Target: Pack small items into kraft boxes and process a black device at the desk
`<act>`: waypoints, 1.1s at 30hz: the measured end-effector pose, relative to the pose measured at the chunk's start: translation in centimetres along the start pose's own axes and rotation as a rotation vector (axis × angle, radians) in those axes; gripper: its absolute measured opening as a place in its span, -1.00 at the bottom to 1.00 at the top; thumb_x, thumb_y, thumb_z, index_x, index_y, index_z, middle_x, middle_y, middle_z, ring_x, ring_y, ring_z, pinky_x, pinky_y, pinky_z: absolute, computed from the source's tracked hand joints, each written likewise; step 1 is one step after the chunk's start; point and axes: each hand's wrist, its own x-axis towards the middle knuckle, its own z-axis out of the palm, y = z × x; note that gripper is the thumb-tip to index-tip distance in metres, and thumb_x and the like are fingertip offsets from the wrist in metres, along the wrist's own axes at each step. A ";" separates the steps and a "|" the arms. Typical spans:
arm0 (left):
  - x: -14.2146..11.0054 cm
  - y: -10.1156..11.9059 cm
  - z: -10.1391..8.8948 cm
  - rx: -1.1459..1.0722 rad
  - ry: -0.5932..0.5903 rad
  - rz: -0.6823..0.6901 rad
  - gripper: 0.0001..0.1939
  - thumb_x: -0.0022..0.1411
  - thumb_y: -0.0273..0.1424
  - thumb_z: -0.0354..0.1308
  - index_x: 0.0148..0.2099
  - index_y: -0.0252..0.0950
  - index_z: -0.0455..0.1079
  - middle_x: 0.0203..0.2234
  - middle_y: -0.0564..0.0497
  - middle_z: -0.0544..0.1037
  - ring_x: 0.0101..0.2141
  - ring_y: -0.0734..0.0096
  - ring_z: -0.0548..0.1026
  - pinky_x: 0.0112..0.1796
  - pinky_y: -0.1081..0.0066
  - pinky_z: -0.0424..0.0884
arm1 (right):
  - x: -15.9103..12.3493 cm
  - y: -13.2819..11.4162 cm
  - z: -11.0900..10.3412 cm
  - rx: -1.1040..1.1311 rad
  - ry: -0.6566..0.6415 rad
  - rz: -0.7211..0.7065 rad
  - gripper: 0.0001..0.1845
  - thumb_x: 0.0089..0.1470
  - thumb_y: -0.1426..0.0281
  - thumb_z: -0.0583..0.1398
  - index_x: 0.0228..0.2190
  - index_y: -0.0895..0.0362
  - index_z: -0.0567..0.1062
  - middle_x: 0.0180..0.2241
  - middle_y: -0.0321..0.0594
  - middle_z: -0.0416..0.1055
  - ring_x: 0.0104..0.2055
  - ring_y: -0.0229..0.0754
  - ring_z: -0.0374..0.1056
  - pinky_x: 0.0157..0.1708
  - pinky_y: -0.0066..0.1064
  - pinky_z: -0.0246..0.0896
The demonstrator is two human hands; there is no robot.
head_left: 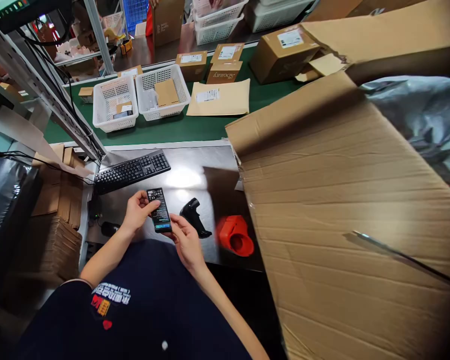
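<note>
Packet point(159, 212), slim and black with white print and a blue strip at its near end, sits between the person's two hands above a metal worktop point(189, 172). The left hand point(137, 212) is closed on its left edge, the thumb laid across the printed face. The right hand point(187, 240) pinches its near right corner. I cannot tell whether the packet touches the worktop.

A black handheld scanner point(195, 217) lies just to the right of the packet, near the right hand, and farther right is a red holder point(237, 236) with a round opening. On the far left of the worktop is a black keyboard point(133, 171). A large cardboard sheet point(315, 200) fills the right side, a thin rod point(397, 252) in front of it; whether the two touch is unclear.

Beyond the worktop runs a green surface point(165, 131). At its left stand two white baskets side by side: the left basket point(116, 122) holds small items, the right basket point(165, 111) a flat brown box point(167, 92). Right of them lies a pale envelope point(228, 100) with a label.
</note>
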 end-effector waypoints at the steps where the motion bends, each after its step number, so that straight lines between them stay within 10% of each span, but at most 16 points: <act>1: -0.1 -0.1 0.1 -0.012 0.019 -0.010 -0.46 -0.12 -0.05 0.51 -0.33 -0.28 0.33 -0.52 0.12 0.48 -0.52 0.51 0.41 -0.53 0.53 0.31 | -0.1 -0.1 0.0 -0.030 -0.001 -0.022 -0.49 -0.09 0.08 0.45 -0.13 0.07 0.61 -0.16 -0.17 0.63 -0.19 -0.07 0.56 -0.19 -0.25 0.55; 9: 0.0 -3.0 0.1 0.048 0.251 0.158 -0.54 -0.02 -0.28 0.41 -0.08 -0.23 0.36 -0.16 -0.02 0.53 -0.13 0.33 0.50 -0.15 0.38 0.46 | -0.4 -1.5 -0.8 -0.546 -0.129 -0.279 -0.50 0.15 0.18 0.27 0.10 0.04 0.54 -0.31 -0.20 0.61 -0.35 -0.13 0.52 -0.23 -0.22 0.51; 13: 0.3 -3.7 -0.9 0.287 -0.060 0.029 -0.70 0.19 -0.15 0.23 -0.17 -0.27 0.48 -0.22 -0.08 0.58 -0.14 0.22 0.53 -0.02 0.21 0.45 | 0.4 -3.1 -0.6 -0.895 -0.225 -0.468 -0.74 0.15 0.20 0.26 -0.22 0.03 0.69 -0.38 -0.20 0.61 -0.42 -0.15 0.44 -0.33 -0.30 0.38; 17: 0.0 -3.3 -2.2 0.527 -0.256 0.105 -0.28 0.39 0.16 -0.21 -0.06 -0.26 0.58 0.03 -0.20 0.59 0.11 -0.01 0.49 0.22 -0.05 0.29 | 1.5 -4.1 -0.2 -0.741 -0.151 -0.245 -0.49 0.18 -0.02 0.19 -0.58 0.11 0.50 -0.67 -0.30 0.36 -0.63 -0.26 0.25 -0.60 -0.40 0.16; 23: -1.5 -3.8 -3.2 0.658 -0.309 0.609 -0.11 -0.02 0.23 0.34 0.19 -0.26 0.43 0.01 -0.23 0.62 0.00 -0.01 0.59 0.08 0.04 0.49 | 1.6 -4.1 0.0 -0.476 -0.203 -0.026 -0.42 0.04 -0.16 0.26 -0.56 0.10 0.44 -0.67 -0.33 0.37 -0.68 -0.28 0.24 -0.63 -0.42 0.18; 33: -2.8 -2.5 -2.8 0.633 -0.313 0.499 -0.38 0.04 -0.11 0.44 0.13 -0.21 0.54 -0.01 -0.18 0.66 -0.07 0.05 0.67 -0.01 0.19 0.60 | -1.0 -4.8 0.4 -0.836 -0.038 -0.537 -0.78 0.20 0.24 0.24 -0.16 0.06 0.56 -0.28 -0.17 0.54 -0.36 -0.16 0.44 -0.30 -0.30 0.44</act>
